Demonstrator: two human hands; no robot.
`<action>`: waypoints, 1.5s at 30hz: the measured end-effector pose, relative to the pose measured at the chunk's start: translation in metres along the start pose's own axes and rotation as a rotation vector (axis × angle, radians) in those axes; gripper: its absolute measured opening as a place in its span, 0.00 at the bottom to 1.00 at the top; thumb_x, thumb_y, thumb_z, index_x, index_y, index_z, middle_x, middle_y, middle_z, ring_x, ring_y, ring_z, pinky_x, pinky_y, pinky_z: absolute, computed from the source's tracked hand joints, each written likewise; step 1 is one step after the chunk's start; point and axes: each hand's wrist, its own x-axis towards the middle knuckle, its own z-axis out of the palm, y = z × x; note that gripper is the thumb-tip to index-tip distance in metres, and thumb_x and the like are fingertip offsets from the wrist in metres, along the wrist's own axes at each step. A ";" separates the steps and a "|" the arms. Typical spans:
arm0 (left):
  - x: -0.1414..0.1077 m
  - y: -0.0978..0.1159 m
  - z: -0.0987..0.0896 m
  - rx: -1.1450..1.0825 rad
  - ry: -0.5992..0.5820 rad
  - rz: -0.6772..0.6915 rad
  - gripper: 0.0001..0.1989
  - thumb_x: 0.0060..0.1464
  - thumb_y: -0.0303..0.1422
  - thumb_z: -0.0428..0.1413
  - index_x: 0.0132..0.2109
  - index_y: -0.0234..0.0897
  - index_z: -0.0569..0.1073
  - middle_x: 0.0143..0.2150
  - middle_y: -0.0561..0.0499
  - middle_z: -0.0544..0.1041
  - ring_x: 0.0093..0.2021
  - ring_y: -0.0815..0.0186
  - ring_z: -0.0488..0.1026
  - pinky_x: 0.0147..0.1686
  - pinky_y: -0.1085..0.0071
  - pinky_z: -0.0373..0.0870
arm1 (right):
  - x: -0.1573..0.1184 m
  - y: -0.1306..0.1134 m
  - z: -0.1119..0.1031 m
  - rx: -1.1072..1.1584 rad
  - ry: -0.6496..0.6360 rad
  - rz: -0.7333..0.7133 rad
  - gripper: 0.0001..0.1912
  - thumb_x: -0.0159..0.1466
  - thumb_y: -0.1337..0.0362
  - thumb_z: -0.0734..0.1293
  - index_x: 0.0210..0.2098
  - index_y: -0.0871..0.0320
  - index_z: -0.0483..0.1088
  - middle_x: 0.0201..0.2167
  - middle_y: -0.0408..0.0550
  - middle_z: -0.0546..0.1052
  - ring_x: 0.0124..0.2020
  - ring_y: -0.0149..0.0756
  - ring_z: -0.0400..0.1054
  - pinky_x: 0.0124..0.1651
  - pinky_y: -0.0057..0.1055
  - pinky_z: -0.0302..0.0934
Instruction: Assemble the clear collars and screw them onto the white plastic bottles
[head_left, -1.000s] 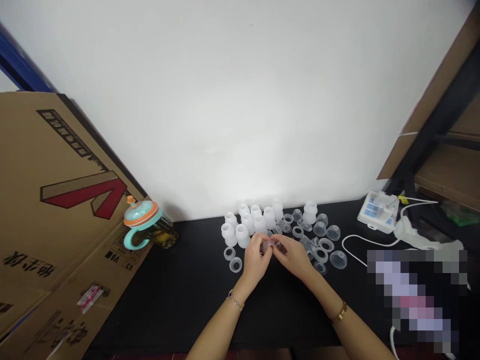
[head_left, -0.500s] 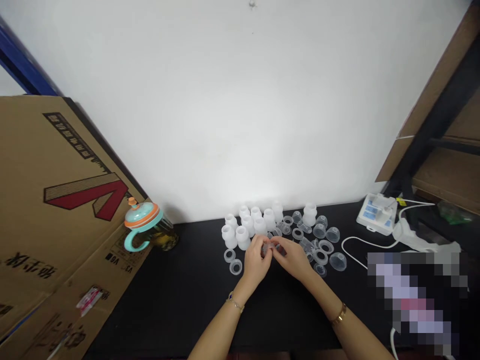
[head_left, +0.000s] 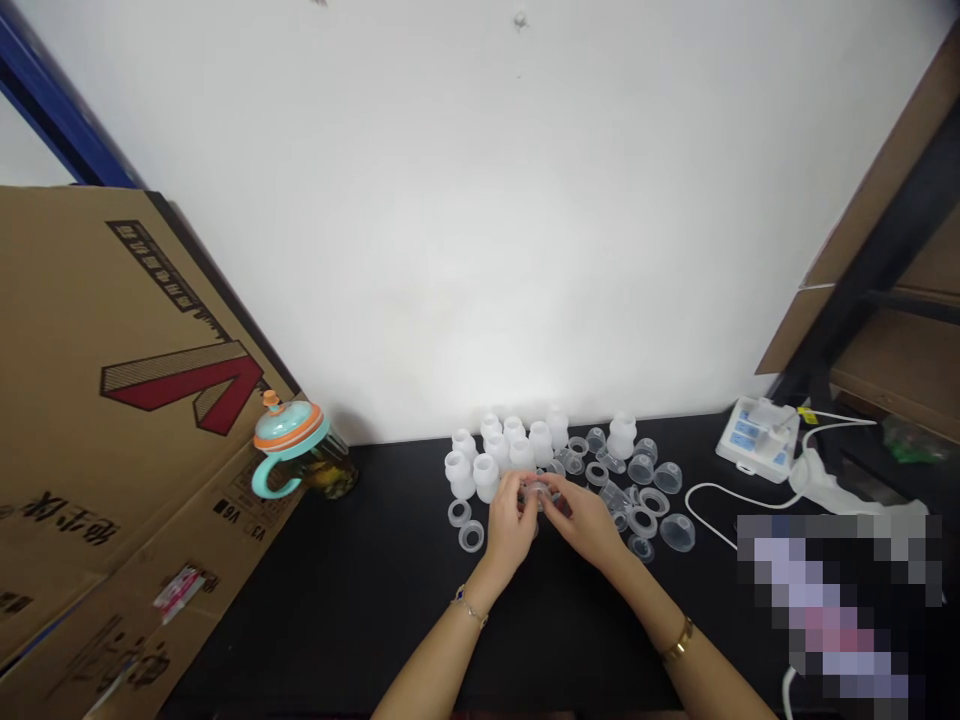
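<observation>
We see the left hand (head_left: 512,525) and the right hand (head_left: 589,520) come together above the black table (head_left: 360,600). Between their fingertips is a small clear piece (head_left: 537,489). It is right in the middle, on the near side of the white bottles (head_left: 486,478). We can see through it, and it looks pale and a bit shiny. The top edge looks round, but the fingers hide most of it, so we cannot tell its whole shape.

The left thumb and fingers pinch it from the left. The right thumb and fingers are bent in and pinch it from the right.

The bottles are round and smooth, with a thin middle, and they stand close together. One more white bottle (head_left: 622,437) stands off to the right. Just left of the left hand, we see two clear rings (head_left: 471,547) lying flat. To the right of the right hand lie more rings and see-through domes (head_left: 677,532). Far to the left stands a jug (head_left: 330,470) with a blue and orange lid (head_left: 289,425).
</observation>
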 end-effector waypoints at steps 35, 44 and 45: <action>0.002 -0.004 0.003 -0.294 -0.057 -0.162 0.18 0.62 0.44 0.57 0.54 0.40 0.74 0.51 0.44 0.78 0.40 0.62 0.78 0.34 0.70 0.76 | 0.006 0.011 0.000 0.292 0.063 0.162 0.18 0.67 0.55 0.63 0.49 0.57 0.76 0.39 0.50 0.83 0.31 0.39 0.75 0.35 0.33 0.70; 0.006 -0.004 0.002 -0.247 -0.047 -0.149 0.16 0.61 0.44 0.59 0.48 0.38 0.77 0.48 0.44 0.79 0.37 0.62 0.79 0.31 0.70 0.76 | 0.004 0.007 0.000 0.253 0.062 0.091 0.15 0.69 0.58 0.61 0.48 0.56 0.76 0.40 0.50 0.82 0.31 0.37 0.74 0.34 0.32 0.68; 0.006 -0.003 0.002 -0.256 -0.058 -0.144 0.16 0.61 0.44 0.58 0.48 0.38 0.77 0.48 0.44 0.79 0.37 0.62 0.79 0.31 0.70 0.77 | 0.004 0.007 -0.001 0.253 0.061 0.089 0.15 0.69 0.58 0.61 0.48 0.56 0.76 0.41 0.50 0.82 0.31 0.37 0.73 0.35 0.32 0.68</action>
